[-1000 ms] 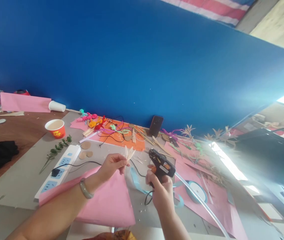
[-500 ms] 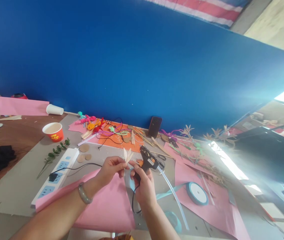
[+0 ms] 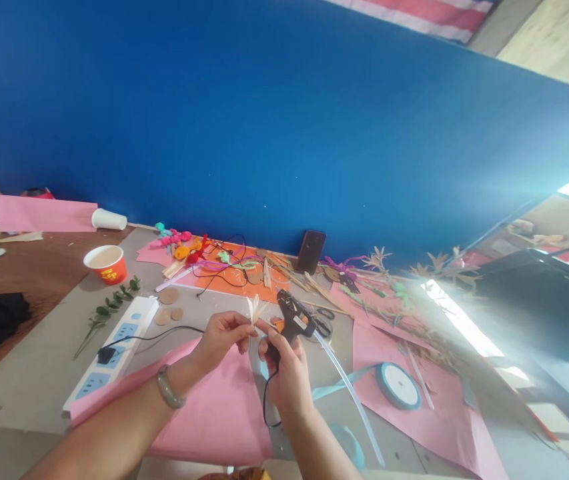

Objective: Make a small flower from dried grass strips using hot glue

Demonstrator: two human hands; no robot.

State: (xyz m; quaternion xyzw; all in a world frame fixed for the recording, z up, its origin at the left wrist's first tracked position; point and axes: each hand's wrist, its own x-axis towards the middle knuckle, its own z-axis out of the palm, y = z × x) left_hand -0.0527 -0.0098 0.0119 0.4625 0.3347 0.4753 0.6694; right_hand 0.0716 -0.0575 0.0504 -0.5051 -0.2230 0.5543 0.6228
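My left hand [image 3: 227, 333], with a bangle on its wrist, pinches the base of a small pale flower [image 3: 255, 310] whose narrow petals point up. In my right hand [image 3: 287, 370] is a black hot glue gun [image 3: 294, 317], its nozzle end tilted up and away and a long clear glue stick [image 3: 351, 397] trailing from its back. The right index finger reaches over to the flower's base, close to the left fingertips. Below both hands lies a sheet of pink paper [image 3: 214, 413]. Scissors [image 3: 323, 323] rest just beyond the glue gun, partly hidden by it.
A power strip [image 3: 114, 350] with a black plug stands left, beside a leafy green sprig [image 3: 111, 307] and a paper cup [image 3: 107, 265]. A phone [image 3: 311, 251] leans on the blue wall [image 3: 264, 133]. To the right sits a ribbon roll [image 3: 398, 385]; craft scraps line the back.
Both hands stay almost in place, still holding the flower and glue gun. The camera view has shifted slightly; the glue gun sits a touch further left in the picture.
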